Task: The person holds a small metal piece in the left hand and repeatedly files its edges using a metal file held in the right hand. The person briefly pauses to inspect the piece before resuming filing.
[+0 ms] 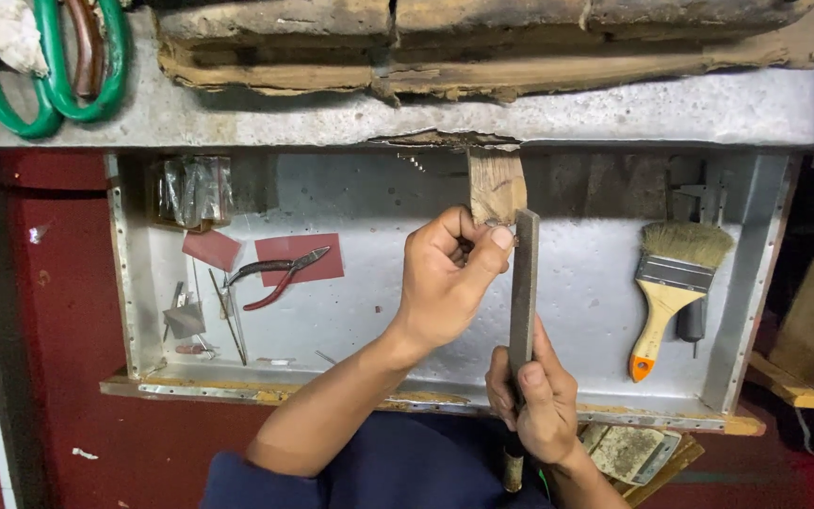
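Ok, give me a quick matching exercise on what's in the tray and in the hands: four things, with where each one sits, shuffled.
Things:
1. flat file
2. paintbrush
3. pliers
4. green loops

Places:
A. top left, on the bench edge
B. right side of the metal tray
C. left side of the tray, on a red sheet
D. upright in the right hand, beside the wood piece that the left hand pinches

Pairs: 1-D, 2-B, 3-C, 4-A

Red-handled pliers (280, 275), orange-tipped pale brush (668, 294), green hoses (58, 71), silver tray (577, 283)
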